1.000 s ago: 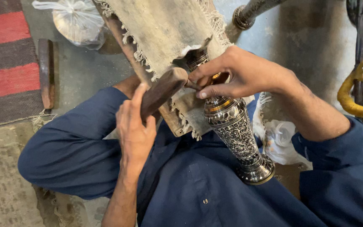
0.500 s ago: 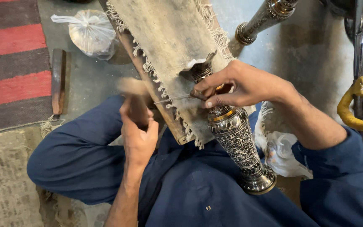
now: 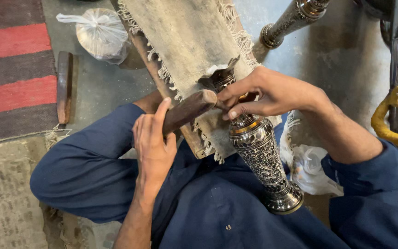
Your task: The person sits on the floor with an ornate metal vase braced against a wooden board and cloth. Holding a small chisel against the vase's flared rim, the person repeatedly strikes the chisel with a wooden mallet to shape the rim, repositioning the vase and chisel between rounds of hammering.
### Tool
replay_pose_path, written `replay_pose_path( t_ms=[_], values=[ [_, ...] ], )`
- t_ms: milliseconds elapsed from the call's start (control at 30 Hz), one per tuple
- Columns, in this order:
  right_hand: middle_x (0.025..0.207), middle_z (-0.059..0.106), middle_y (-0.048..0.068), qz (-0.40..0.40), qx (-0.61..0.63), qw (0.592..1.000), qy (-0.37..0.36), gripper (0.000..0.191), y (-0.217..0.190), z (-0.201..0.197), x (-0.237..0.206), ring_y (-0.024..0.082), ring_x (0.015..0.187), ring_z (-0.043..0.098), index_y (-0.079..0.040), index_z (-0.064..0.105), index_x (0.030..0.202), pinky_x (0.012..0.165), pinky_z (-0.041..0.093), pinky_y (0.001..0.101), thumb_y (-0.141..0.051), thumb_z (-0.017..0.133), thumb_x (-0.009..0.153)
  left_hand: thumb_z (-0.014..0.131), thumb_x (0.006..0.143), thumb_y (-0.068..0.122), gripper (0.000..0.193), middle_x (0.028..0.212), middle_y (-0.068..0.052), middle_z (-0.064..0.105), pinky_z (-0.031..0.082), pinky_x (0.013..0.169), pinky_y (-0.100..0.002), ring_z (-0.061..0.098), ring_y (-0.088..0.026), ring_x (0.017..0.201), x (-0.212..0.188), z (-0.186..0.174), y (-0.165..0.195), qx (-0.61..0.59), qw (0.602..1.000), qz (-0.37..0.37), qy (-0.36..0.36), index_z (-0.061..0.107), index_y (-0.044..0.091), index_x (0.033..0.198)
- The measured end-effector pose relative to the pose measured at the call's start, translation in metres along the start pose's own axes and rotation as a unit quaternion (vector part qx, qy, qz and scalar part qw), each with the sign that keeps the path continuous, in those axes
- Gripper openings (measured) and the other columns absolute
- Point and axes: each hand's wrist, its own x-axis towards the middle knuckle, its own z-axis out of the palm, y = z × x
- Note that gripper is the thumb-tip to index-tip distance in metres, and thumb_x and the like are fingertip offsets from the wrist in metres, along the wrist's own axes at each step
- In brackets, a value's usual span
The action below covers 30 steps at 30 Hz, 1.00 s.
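Note:
An engraved metal vase [image 3: 259,157] lies tilted across my lap, its mouth resting on a frayed cloth [image 3: 190,41] laid over a wooden beam. My left hand [image 3: 154,143] grips a wooden mallet [image 3: 187,109] whose end meets a thin tool at the vase's neck. My right hand [image 3: 266,92] pinches that thin tool against the neck; the tool itself is mostly hidden by the fingers.
A tied clear plastic bag [image 3: 101,34] sits at the back left beside a striped red and grey rug [image 3: 10,60]. A wooden stick [image 3: 64,85] lies on the floor. Another engraved metal piece [image 3: 291,20] stands at the back right. A yellow-wrapped handle [image 3: 390,117] is at right.
The mallet swung away from the vase neck, blurred, and has come back down against the tool. My right hand stays on the vase neck. The view shifted slightly.

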Motion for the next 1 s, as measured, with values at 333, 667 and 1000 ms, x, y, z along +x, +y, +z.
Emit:
replay_pose_path(
  t_ms=[333,667,1000],
  values=[
    [0.101,0.082,0.010,-0.015,-0.004,1.000,-0.010,0.042,0.005,-0.001,-0.001,0.019,0.093,0.080,0.000,0.068,0.126,0.082,0.062,0.0331,-0.017,0.077,0.090,0.064,0.080,-0.011,0.070,0.134,-0.023,0.057,0.048,0.105,-0.046,0.058,-0.041,0.125,0.004,-0.008,0.009,-0.088,0.995,0.041,0.033,0.044,0.003,0.145],
    [0.101,0.082,0.009,-0.002,0.005,1.000,0.018,0.042,-0.004,0.003,0.000,0.019,0.092,0.081,0.000,0.066,0.130,0.082,0.062,0.0325,-0.013,0.075,0.091,0.063,0.082,-0.008,0.072,0.117,-0.018,0.062,0.048,0.102,-0.043,0.062,-0.035,0.113,0.002,-0.008,0.010,0.008,0.998,-0.019,-0.053,0.048,0.008,0.151],
    [0.099,0.080,0.011,0.020,-0.066,0.998,0.007,0.036,-0.016,0.010,0.005,0.022,0.089,0.079,-0.004,0.070,0.124,0.075,0.061,0.0339,-0.019,0.075,0.091,0.061,0.081,-0.010,0.070,0.123,-0.020,0.061,0.050,0.101,-0.047,0.061,-0.038,0.115,-0.019,0.006,0.003,0.032,0.996,0.053,0.064,0.046,0.005,0.148]
  ],
)
